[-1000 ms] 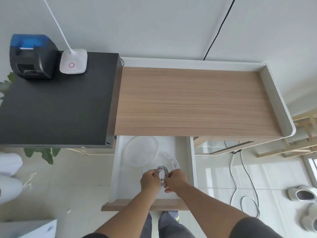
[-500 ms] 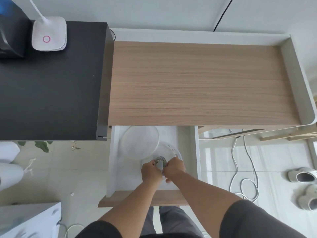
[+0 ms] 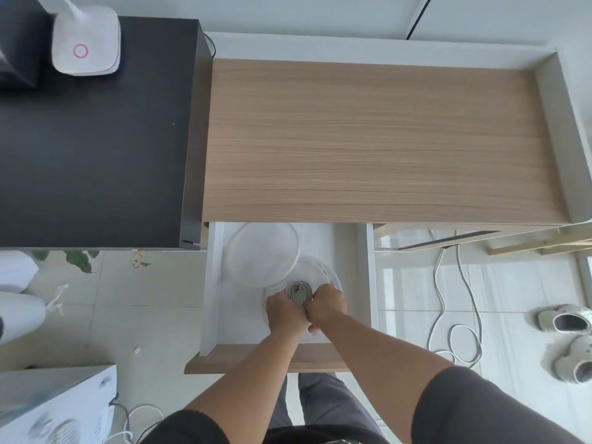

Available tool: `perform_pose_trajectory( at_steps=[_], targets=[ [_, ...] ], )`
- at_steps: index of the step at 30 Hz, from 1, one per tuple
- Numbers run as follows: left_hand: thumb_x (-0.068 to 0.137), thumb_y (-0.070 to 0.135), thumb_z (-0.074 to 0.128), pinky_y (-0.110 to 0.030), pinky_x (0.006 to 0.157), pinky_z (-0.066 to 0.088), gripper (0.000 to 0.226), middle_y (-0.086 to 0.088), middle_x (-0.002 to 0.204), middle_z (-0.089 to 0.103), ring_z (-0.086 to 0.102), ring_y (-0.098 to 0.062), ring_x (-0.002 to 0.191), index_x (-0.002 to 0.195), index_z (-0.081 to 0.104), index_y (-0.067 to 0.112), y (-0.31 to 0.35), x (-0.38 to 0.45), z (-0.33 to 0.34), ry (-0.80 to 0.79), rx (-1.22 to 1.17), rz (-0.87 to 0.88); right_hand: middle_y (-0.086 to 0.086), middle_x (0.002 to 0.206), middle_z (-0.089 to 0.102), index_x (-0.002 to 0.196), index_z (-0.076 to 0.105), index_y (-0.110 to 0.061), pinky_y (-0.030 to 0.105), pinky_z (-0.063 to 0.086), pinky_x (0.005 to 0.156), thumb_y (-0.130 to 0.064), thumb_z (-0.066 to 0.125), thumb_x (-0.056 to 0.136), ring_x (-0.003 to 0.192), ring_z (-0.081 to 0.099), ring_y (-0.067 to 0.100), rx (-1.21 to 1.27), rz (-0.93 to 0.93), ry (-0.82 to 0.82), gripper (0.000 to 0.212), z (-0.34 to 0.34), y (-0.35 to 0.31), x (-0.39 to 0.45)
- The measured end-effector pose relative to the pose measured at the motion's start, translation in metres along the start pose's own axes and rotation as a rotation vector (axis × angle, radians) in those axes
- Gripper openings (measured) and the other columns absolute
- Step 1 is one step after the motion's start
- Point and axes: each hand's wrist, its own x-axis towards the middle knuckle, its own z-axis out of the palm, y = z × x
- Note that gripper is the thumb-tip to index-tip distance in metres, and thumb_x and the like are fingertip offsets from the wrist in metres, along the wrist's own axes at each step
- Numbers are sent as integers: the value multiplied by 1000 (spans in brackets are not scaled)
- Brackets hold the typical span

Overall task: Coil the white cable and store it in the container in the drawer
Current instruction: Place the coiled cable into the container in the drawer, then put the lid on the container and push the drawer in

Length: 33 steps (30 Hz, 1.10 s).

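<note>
The white cable (image 3: 299, 291) is wound into a small tight coil. My left hand (image 3: 283, 312) and my right hand (image 3: 326, 307) both grip it from either side. They hold it low over the round clear container (image 3: 330, 275), which sits in the open white drawer (image 3: 363, 283). The container's round clear lid (image 3: 262, 251) lies tilted on its left rim. My hands hide the near part of the container and the lower half of the coil.
A wooden desk top (image 3: 378, 139) with a raised white rim lies above the drawer. A black cabinet (image 3: 96, 133) stands to the left, carrying a white lamp base (image 3: 86, 46). Loose cables (image 3: 458, 315) and slippers (image 3: 570, 334) lie on the floor to the right.
Both hands have carried the coil forward and down, from above the drawer's front part to low over the container. The camera has tilted closer to the desk.
</note>
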Motion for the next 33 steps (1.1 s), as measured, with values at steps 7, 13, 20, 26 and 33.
perform_pose_trajectory(
  at_steps=[7, 13, 20, 26, 33],
  targets=[
    [93, 9, 56, -39, 100, 45, 42, -15, 138, 60, 55, -34, 126, 135, 56, 4, 2, -20, -13, -33, -42, -19, 14, 75, 75, 85, 62, -6, 32, 62, 52, -13, 67, 91, 50, 73, 26, 72, -37, 19, 10, -12, 6, -8],
    [89, 11, 43, -55, 99, 52, 39, -12, 126, 67, 62, -35, 117, 121, 65, 9, -6, -40, -54, 1, -244, -17, 11, 60, 74, 91, 62, -13, 37, 65, 58, -5, 50, 87, 47, 73, 25, 220, -135, 25, 15, -40, 3, -14],
    [97, 27, 50, -44, 72, 63, 19, -11, 88, 62, 64, -25, 73, 83, 57, 15, -34, 3, -100, 84, -518, -296, 3, 74, 67, 97, 63, -14, 28, 57, 46, -24, 48, 96, 54, 69, 20, 399, -313, 208, 18, -72, -38, -3],
    [95, 36, 62, -31, 64, 51, 37, -7, 101, 63, 56, -19, 73, 118, 62, 7, -34, 49, -97, 3, -725, -457, 4, 75, 56, 111, 63, -8, 22, 54, 43, -29, 56, 97, 50, 60, 14, 601, -229, 80, 26, -53, -78, 26],
    [95, 21, 64, -29, 75, 51, 43, -4, 138, 61, 59, -27, 123, 138, 57, 25, -31, 55, -88, 14, -783, -339, 6, 79, 66, 129, 61, -14, 31, 49, 62, -34, 67, 86, 59, 59, 22, 429, -189, 95, 48, -36, -79, 48]
  ],
)
